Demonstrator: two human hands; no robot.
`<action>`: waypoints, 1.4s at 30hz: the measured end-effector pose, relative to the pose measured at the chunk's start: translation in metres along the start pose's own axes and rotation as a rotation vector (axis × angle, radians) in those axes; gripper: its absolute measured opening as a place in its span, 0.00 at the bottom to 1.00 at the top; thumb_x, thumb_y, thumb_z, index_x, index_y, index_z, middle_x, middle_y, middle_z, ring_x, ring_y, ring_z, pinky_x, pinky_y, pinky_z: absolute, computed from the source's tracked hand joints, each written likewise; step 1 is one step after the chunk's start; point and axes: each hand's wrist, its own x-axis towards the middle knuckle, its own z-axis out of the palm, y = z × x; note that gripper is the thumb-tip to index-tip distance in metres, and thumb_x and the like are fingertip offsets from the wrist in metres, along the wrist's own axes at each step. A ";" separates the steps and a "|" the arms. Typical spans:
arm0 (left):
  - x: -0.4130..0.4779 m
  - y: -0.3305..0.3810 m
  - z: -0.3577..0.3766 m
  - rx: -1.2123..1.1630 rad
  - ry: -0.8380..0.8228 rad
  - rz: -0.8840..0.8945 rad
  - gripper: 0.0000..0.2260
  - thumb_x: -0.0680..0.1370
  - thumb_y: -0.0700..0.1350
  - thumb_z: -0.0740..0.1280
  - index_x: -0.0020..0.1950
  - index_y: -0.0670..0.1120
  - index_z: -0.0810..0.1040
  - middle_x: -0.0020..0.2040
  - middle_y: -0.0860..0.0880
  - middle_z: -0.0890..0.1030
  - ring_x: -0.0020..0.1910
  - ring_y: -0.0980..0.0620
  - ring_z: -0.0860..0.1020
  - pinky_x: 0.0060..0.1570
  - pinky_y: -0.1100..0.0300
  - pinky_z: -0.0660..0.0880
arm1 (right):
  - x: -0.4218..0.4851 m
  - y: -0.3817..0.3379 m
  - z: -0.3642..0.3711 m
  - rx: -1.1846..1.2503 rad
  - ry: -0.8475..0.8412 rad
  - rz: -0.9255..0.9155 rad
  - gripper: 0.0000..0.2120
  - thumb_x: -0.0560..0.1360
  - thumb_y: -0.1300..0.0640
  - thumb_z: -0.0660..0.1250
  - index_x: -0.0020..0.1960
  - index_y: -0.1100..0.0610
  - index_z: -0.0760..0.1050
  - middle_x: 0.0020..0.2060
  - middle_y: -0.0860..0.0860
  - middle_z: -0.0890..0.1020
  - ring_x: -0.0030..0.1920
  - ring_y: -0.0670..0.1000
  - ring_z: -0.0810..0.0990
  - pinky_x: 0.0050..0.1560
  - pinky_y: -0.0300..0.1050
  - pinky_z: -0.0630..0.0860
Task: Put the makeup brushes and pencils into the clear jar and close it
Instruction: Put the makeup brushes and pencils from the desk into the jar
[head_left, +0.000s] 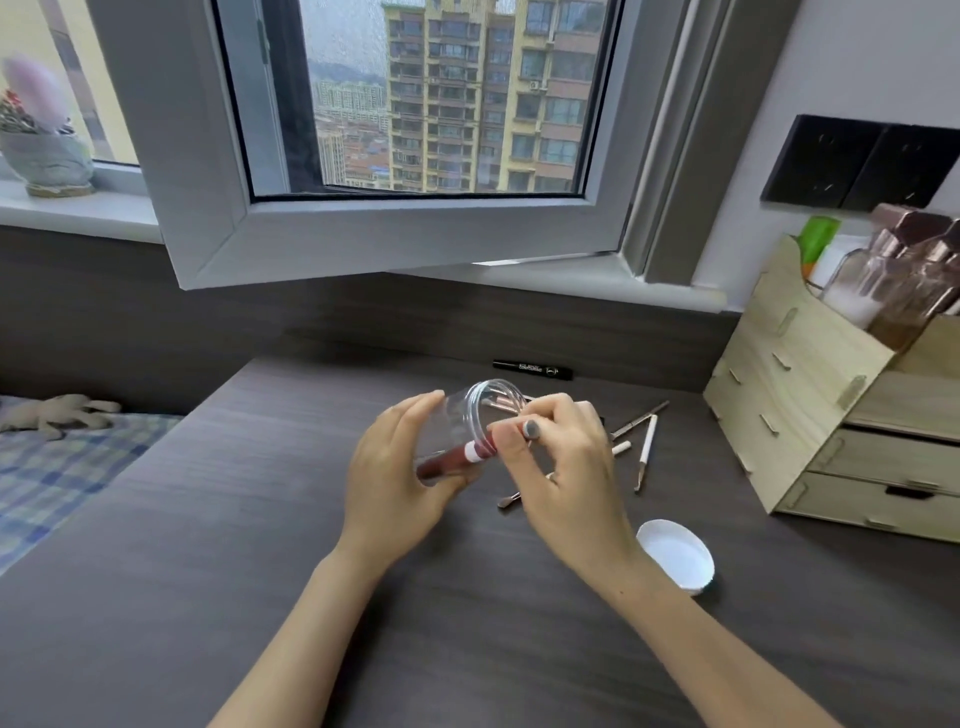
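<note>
My left hand (395, 473) holds the clear jar (467, 415) tilted on its side above the dark desk, mouth facing right. My right hand (561, 467) pinches the end of a red pencil with a white band (457, 458); most of the pencil lies inside the jar. The jar's white lid (675, 556) rests on the desk at the right, apart from the jar. Several thin brushes and pencils (644, 447) lie on the desk behind my right hand, partly hidden by it. A black tube (532, 370) lies at the desk's back edge.
A wooden drawer organiser (810, 415) holding bottles stands at the right. An open window sash (395, 234) juts over the desk's back. A bed with a checked cover (62, 467) lies left of the desk.
</note>
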 end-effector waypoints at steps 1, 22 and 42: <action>0.000 0.000 0.000 -0.006 0.005 -0.005 0.32 0.63 0.50 0.76 0.63 0.46 0.70 0.58 0.54 0.72 0.58 0.61 0.68 0.58 0.77 0.58 | 0.001 0.001 0.001 -0.026 -0.015 -0.024 0.25 0.76 0.37 0.51 0.41 0.50 0.82 0.39 0.48 0.76 0.44 0.48 0.71 0.48 0.35 0.65; 0.007 -0.009 -0.003 0.049 0.074 -0.154 0.34 0.59 0.44 0.81 0.63 0.43 0.72 0.55 0.55 0.72 0.55 0.56 0.69 0.54 0.81 0.55 | 0.137 0.164 0.064 -0.653 -0.474 0.199 0.14 0.80 0.60 0.57 0.60 0.64 0.75 0.58 0.62 0.78 0.60 0.62 0.72 0.55 0.53 0.73; 0.004 -0.002 -0.001 0.021 0.043 -0.109 0.34 0.61 0.46 0.80 0.63 0.43 0.72 0.57 0.53 0.75 0.56 0.64 0.67 0.56 0.78 0.58 | 0.043 -0.011 -0.041 0.684 0.164 0.313 0.08 0.73 0.68 0.67 0.42 0.55 0.73 0.36 0.51 0.81 0.35 0.48 0.83 0.36 0.38 0.79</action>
